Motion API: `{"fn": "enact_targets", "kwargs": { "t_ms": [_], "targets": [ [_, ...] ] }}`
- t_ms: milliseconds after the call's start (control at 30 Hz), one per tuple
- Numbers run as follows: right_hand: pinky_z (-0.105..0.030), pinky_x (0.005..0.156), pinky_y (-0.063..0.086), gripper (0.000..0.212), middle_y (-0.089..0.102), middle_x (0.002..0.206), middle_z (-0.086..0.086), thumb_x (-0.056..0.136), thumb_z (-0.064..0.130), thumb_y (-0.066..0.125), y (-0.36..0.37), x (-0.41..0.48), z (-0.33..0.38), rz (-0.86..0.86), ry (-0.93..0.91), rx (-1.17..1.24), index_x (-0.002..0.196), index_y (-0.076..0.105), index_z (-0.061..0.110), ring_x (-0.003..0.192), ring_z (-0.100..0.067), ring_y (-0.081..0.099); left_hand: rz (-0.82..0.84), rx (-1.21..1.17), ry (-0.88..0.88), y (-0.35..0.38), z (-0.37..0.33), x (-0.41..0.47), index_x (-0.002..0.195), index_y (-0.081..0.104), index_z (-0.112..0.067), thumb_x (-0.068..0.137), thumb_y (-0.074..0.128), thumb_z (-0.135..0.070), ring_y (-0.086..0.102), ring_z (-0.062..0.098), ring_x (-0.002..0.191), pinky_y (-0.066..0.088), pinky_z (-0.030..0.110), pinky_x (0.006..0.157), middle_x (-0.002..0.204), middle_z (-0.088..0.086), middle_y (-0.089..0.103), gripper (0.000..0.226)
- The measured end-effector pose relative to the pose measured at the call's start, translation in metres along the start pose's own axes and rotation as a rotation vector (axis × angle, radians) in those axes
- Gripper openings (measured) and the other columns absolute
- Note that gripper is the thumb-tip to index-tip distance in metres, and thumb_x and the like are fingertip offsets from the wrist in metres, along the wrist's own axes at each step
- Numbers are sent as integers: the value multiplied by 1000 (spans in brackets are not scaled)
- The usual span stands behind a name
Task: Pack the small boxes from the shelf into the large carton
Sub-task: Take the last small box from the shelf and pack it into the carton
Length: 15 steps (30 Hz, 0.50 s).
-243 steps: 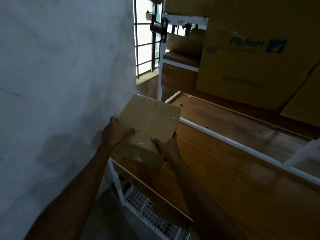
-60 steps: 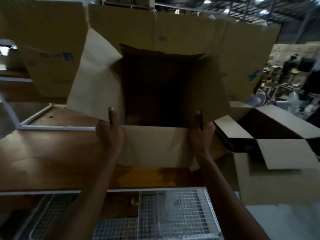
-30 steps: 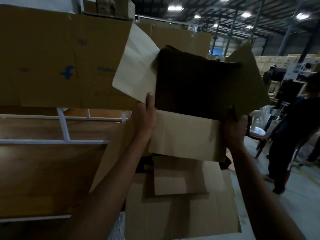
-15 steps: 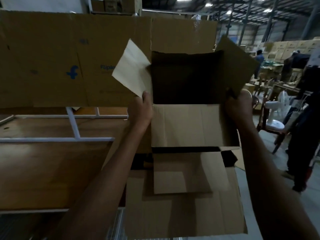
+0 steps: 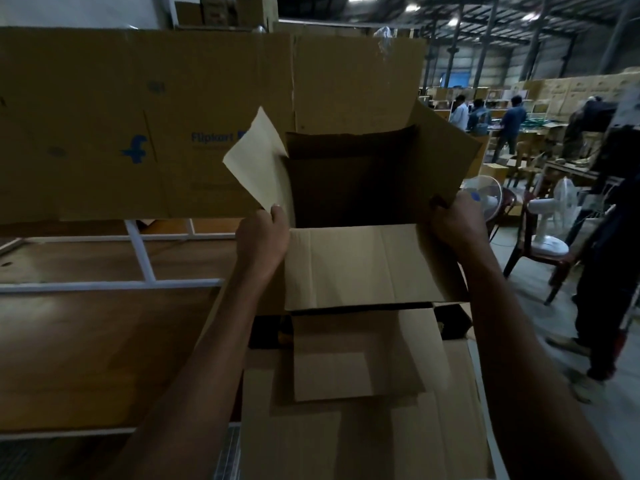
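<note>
Dim warehouse, ceiling lights (image 5: 412, 8) far off, blurred right edge, wide-angle bending

Blue "Flipkart" lettering and an "f" logo mark the flattened carton (image 5: 104, 133) on the shelf.

Matt brown cardboard carton (image 5: 367, 265); glossy wood shelf (image 5: 90, 348) with white-painted frame (image 5: 138, 251).

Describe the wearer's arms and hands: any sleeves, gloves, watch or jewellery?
Both forearms are bare from the bottom of the picture up, with no sleeves in view. The left hand and right hand have no gloves. No watch, band or ring shows at the wrists or fingers, though the light is dim.
</note>
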State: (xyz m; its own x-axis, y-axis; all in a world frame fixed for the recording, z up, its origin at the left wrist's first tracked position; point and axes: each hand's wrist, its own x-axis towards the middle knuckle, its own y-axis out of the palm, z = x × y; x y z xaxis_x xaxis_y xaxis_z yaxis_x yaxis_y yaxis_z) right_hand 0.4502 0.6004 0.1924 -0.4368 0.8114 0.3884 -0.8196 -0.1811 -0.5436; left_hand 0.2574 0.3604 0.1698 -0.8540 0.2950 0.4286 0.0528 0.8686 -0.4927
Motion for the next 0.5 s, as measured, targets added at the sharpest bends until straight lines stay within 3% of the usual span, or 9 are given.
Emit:
{"fn": "enact_targets", "kwargs": {
  "t_ms": [133,267,400,500],
  "targets": [
    [-36,77,48,13,60,98,-12,104,14,52,12,7,2,2,34,-71,108,60,6,90,-23,60,37,69,-10,7,-5,12,63,48,-16,110,35,-32,37,12,50,25,30,47,58,0,43,51],
    [-39,79,51,14,62,98,-15,104,14,51,24,9,-9,27,61,-89,104,61,4,90,-28,61,81,76,-54,24,6,20,67,53,-15,109,36,-34,40,11,50,28,29,47,61,1,46,49],
    [-41,78,49,19,62,101,-14,101,13,53,37,-3,-22,40,75,-105,113,61,0,92,-28,60,52,96,-120,33,24,3,91,65,-7,108,37,-35,46,9,52,31,21,46,65,-1,51,43],
    [-39,76,47,18,62,100,-14,103,18,53,43,-18,-31,52,110,-72,107,62,3,91,-27,59,27,95,-163,38,35,-12,98,67,-4,108,39,-34,43,5,51,28,17,38,65,-3,50,42]
  ]
}}
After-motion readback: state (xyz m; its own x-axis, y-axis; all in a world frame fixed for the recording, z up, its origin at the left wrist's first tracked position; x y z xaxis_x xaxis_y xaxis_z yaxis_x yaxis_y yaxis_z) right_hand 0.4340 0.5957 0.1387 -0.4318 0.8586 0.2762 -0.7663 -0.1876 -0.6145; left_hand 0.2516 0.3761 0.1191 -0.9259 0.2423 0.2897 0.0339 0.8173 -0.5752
